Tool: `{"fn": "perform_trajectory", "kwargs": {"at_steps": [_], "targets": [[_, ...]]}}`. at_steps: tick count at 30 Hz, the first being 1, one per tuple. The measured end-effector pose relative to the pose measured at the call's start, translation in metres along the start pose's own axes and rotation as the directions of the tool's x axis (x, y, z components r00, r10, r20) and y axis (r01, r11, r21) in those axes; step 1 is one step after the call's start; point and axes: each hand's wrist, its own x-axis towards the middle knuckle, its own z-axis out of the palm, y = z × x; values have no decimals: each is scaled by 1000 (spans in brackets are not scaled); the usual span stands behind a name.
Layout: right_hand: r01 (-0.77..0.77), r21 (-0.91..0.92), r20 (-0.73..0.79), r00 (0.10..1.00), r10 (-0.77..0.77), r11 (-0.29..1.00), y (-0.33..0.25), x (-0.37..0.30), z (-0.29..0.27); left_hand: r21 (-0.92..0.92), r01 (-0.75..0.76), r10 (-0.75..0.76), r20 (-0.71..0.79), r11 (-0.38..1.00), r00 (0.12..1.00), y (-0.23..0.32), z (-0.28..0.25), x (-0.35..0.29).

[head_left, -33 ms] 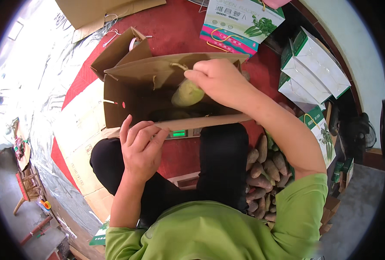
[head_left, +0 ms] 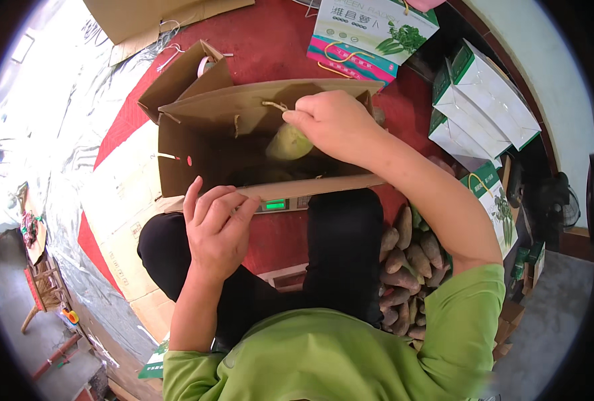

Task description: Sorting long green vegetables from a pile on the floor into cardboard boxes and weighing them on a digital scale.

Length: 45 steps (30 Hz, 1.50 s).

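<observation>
A green radish (head_left: pixel 289 142) with a short stalk hangs inside an open cardboard box (head_left: pixel 260 92). My right hand (head_left: pixel 333 123) is closed round its upper end, thumb and fingers near the stalk. At the near rim of the box, my left hand (head_left: pixel 220 224) grips the edge, its fingers bent over the cardboard and the little finger raised. Darker shapes lie in the shadow at the box's bottom; I cannot make them out. Below the near wall shows a scale (head_left: pixel 277 205) with a lit green display, mostly hidden by the box.
Several radishes (head_left: pixel 404 267) are heaped beside my right leg. Printed gift boxes (head_left: pixel 377 30) stand at the far right, with white and green cartons (head_left: pixel 487 100) stacked beyond. Flattened cardboard (head_left: pixel 126 234) lies to the left. A smaller open box (head_left: pixel 183 77) sits behind the large one.
</observation>
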Motion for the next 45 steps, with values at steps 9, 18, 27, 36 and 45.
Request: {"fn": "perform_trajectory", "kwargs": {"at_steps": [9,18,27,36,45], "targets": [[-16,-434,97,993,64,901,30,19,34,23,-16,15,53,1000,998,-3,0,3],[344,-17,-135,930,-343,939,-2,-111,-90,80,-46,49,-31,996,998,-6,8,-4],[-457,525,-173,769,615,718,134,-311,6,176,-132,150,-94,975,984,-12,10,-7],[-760,355,31,591,806,544,198,-416,182,225,-138,172,-140,965,975,-4,10,-8],[-803,242,-122,532,838,545,236,-382,176,-767,-370,89,-382,525,920,131,-55,7]]}}
